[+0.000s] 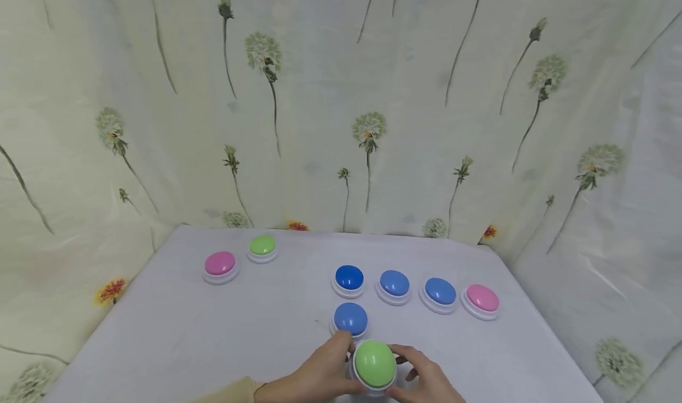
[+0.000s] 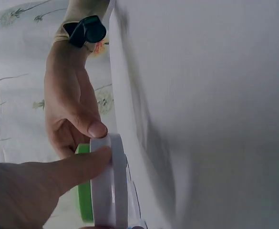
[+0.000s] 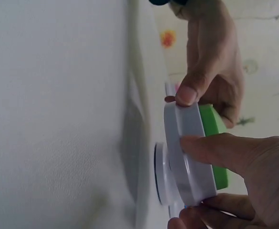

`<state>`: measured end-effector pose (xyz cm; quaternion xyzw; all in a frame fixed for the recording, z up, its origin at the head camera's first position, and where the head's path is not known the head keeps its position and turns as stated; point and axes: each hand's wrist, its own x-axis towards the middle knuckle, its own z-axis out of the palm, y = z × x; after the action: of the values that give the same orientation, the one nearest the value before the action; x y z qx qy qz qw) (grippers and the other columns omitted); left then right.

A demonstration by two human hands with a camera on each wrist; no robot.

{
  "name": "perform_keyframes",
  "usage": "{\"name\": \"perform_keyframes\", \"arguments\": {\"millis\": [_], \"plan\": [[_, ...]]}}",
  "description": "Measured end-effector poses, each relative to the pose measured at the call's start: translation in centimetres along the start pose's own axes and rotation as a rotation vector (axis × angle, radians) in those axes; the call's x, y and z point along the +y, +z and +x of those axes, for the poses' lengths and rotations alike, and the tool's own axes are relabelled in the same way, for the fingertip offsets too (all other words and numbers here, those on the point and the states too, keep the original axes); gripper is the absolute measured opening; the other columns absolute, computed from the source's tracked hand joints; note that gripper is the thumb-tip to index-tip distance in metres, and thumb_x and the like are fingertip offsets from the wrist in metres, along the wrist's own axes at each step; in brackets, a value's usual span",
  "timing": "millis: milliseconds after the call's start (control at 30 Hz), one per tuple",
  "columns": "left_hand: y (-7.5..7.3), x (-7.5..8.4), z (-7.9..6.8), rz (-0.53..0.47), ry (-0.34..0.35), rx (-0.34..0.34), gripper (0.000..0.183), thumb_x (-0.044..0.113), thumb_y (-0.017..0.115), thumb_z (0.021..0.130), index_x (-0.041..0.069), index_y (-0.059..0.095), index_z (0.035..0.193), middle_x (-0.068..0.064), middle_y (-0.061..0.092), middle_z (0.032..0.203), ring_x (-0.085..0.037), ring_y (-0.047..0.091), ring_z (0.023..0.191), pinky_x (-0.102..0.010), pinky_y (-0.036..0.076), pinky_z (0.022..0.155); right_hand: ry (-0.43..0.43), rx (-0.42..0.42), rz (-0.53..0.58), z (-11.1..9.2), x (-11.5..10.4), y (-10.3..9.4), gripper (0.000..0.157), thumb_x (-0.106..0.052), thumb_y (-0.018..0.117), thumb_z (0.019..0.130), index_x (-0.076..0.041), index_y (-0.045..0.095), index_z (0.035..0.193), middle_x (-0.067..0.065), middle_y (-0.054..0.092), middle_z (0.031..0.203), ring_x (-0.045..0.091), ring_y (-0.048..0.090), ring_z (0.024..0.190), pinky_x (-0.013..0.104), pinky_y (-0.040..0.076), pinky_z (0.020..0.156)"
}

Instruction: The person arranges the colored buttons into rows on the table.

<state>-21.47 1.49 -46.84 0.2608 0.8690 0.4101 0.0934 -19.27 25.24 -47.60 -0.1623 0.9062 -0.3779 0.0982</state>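
Between both hands, near the front of the table, is a green dome push button (image 1: pixel 375 364) with a white round base. My left hand (image 1: pixel 326 370) grips the base from the left, its thumb along the near rim. The right hand (image 1: pixel 426 377) holds the opposite side, thumb and fingers at the rim. In the right wrist view the button's white base (image 3: pixel 187 152) stands above the tabletop, its green cap facing away from the table. Just beyond it sits a blue push button (image 1: pixel 350 318), its front partly hidden by the left hand's fingers.
A row behind holds a dark blue button (image 1: pixel 349 277), two lighter blue buttons (image 1: pixel 395 283) and a pink button (image 1: pixel 482 297). At the back left are a magenta button (image 1: pixel 220 263) and another green button (image 1: pixel 263 245). A floral curtain (image 1: pixel 319 95) surrounds the white table (image 1: pixel 160 332).
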Motion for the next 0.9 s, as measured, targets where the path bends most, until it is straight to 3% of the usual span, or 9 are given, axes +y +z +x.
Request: {"name": "perform_keyframes", "arguments": {"millis": [200, 400, 567, 767, 900], "plan": [[2.6, 0.6, 1.9, -0.018, -0.018, 0.019, 0.052, 0.026, 0.089, 0.064, 0.012, 0.050, 0.094, 0.007, 0.051, 0.085, -0.003, 0.049, 0.071, -0.021, 0.045, 0.062, 0.022, 0.015, 0.006, -0.4, 2.4, -1.1, 0.073, -0.035, 0.080, 0.075, -0.007, 0.050, 0.135, 0.008, 0.059, 0.122, 0.001, 0.053, 0.099, 0.020, 0.051, 0.074], [4.5, 1.1, 3.7, 0.091, -0.004, 0.069, 0.048, 0.029, 0.087, 0.064, 0.013, 0.050, 0.090, 0.009, 0.047, 0.079, -0.001, 0.042, 0.065, -0.018, 0.040, 0.057, 0.030, 0.066, -0.044, -0.2, 4.6, -2.1, 0.072, -0.030, 0.083, 0.072, -0.002, 0.052, 0.131, 0.005, 0.064, 0.110, 0.003, 0.054, 0.090, 0.020, 0.050, 0.070], [5.2, 1.3, 4.9, 0.143, -0.013, 0.078, 0.045, 0.028, 0.084, 0.068, 0.012, 0.052, 0.094, 0.008, 0.047, 0.082, -0.001, 0.043, 0.072, -0.018, 0.043, 0.064, 0.106, 0.127, -0.071, 0.5, 5.4, -2.5, 0.072, -0.029, 0.084, 0.068, -0.005, 0.055, 0.129, 0.001, 0.064, 0.108, 0.009, 0.056, 0.090, 0.021, 0.051, 0.073], [5.6, 1.3, 5.6, 0.148, 0.000, 0.071, 0.047, 0.025, 0.081, 0.073, 0.003, 0.058, 0.107, 0.000, 0.056, 0.093, -0.006, 0.051, 0.088, -0.023, 0.049, 0.080, 0.047, 0.195, -0.067, 0.9, 6.0, -2.9, 0.067, -0.024, 0.084, 0.069, -0.005, 0.058, 0.127, 0.007, 0.066, 0.113, 0.007, 0.060, 0.090, 0.024, 0.052, 0.077], [5.8, 1.3, 5.9, 0.167, -0.009, 0.050, 0.063, 0.026, 0.079, 0.076, -0.005, 0.055, 0.126, -0.012, 0.060, 0.116, -0.018, 0.055, 0.111, -0.029, 0.048, 0.098, 0.035, 0.230, -0.006, 1.4, 6.3, -3.3, 0.065, -0.020, 0.083, 0.071, -0.002, 0.057, 0.128, 0.014, 0.063, 0.123, 0.020, 0.065, 0.103, 0.029, 0.054, 0.088]]}}
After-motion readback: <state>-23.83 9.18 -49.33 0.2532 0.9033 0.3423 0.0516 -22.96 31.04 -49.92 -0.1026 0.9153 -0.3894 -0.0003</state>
